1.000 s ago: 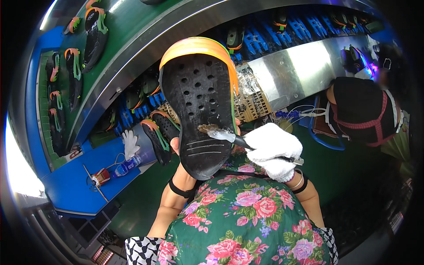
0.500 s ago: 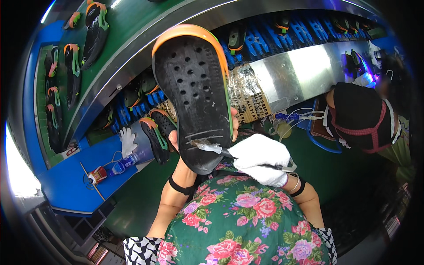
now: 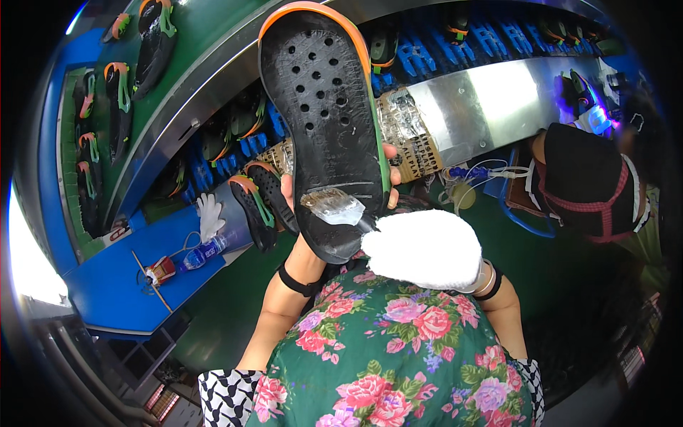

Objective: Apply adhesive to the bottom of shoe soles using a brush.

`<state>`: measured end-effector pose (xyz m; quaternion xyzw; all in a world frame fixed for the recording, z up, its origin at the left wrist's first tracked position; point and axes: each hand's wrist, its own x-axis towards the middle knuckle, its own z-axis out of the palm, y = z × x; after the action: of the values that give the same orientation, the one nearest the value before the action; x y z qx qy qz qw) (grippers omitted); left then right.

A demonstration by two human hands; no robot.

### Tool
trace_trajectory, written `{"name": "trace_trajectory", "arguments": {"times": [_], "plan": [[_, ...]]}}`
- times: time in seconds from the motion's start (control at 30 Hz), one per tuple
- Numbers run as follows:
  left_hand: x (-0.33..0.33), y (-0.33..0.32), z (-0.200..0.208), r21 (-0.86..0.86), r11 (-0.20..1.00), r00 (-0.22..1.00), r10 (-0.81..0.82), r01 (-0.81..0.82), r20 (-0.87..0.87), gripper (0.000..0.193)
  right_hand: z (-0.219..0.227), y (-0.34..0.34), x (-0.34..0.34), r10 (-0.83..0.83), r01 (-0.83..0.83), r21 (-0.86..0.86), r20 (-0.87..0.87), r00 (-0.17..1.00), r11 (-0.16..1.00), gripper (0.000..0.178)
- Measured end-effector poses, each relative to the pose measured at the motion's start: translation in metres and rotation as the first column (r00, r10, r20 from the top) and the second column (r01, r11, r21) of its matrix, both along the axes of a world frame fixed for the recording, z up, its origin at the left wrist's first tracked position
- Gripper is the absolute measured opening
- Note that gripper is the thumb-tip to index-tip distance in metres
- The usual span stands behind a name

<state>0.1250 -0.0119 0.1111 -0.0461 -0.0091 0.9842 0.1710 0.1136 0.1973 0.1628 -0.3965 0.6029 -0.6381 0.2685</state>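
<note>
My left hand (image 3: 391, 171) is bare and wrapped round the back of a black clog (image 3: 320, 153) with an orange and green rim. Its fingertips show at the right edge and the thumb at the left; the palm is hidden behind the shoe. The clog's long face is turned toward me, with round holes in the wide end pointing away. In a white glove, my right hand (image 3: 423, 249) is closed on a flat brush (image 3: 338, 206), whose handle is mostly hidden. The pale bristles lie flat against the narrow heel end, where the black surface looks wet.
A blue table (image 3: 107, 292) at left bears a white glove (image 3: 208, 217), a blue-labelled bottle (image 3: 203, 254) and a small red container (image 3: 161, 271). Two clogs (image 3: 255, 213) stand beside it. Beyond runs a metal-edged conveyor (image 3: 206, 85) with more clogs. Another person (image 3: 583, 185) works at right.
The clog has risen and shifted slightly right in my left hand. The brush has turned, so more of its bristles show flat on the heel, and my gloved hand has rolled over.
</note>
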Motion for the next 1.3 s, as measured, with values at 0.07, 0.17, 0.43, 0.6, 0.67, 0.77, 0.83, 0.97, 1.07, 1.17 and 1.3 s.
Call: {"name": "trace_trajectory", "arguments": {"times": [0.07,0.17,0.43,0.6,0.67,0.77,0.83,0.97,1.07,1.17,1.3], "plan": [[-0.002,0.001,-0.001,0.055,0.998,0.998,-0.022,0.025,-0.051,0.12,0.004,-0.003,0.006,0.076,0.039,-0.138,0.736,0.673,0.99,0.042],[-0.004,0.002,0.002,0.05,0.998,0.993,-0.016,0.022,-0.119,0.124,0.014,-0.001,-0.006,0.124,-0.133,0.006,0.32,0.939,0.991,0.047],[0.001,0.002,-0.003,0.068,0.996,0.994,-0.053,0.059,-0.092,0.124,0.004,0.0,0.013,0.045,0.018,-0.095,0.62,0.783,0.995,0.048],[-0.002,-0.003,-0.01,-0.035,0.998,0.994,-0.047,0.044,-0.095,0.116,0.025,-0.011,-0.021,-0.289,0.28,-0.075,-0.324,0.901,0.957,0.012],[-0.003,-0.008,-0.006,-0.275,0.955,0.993,-0.117,0.11,-0.01,0.125,0.024,-0.005,-0.026,-0.245,0.242,0.079,0.026,0.969,0.967,0.01],[0.02,-0.019,-0.046,-0.159,0.986,0.999,-0.035,0.039,0.029,0.105,0.019,-0.007,-0.039,-0.193,0.164,0.138,0.234,0.953,0.977,0.015],[0.02,-0.024,-0.052,-0.025,0.998,0.994,-0.055,0.053,-0.097,0.088,0.0,-0.006,-0.05,-0.161,0.147,0.08,0.22,0.962,0.986,0.017],[0.013,-0.021,-0.032,-0.147,0.983,0.994,-0.109,0.109,0.009,0.084,-0.004,-0.004,-0.059,-0.151,0.137,0.07,0.256,0.955,0.988,0.016],[0.011,-0.024,-0.034,-0.194,0.977,0.995,-0.085,0.093,0.05,0.08,-0.008,-0.003,-0.066,-0.149,0.142,0.056,0.162,0.975,0.988,0.017],[0.011,-0.023,-0.032,-0.23,0.97,0.995,-0.059,0.077,0.085,0.072,-0.009,-0.003,-0.07,-0.159,0.155,0.055,0.087,0.983,0.986,0.018],[0.012,-0.022,-0.025,-0.235,0.969,0.99,-0.052,0.082,0.129,0.072,-0.003,-0.004,-0.069,-0.163,0.154,0.067,0.169,0.972,0.986,0.017]]}}
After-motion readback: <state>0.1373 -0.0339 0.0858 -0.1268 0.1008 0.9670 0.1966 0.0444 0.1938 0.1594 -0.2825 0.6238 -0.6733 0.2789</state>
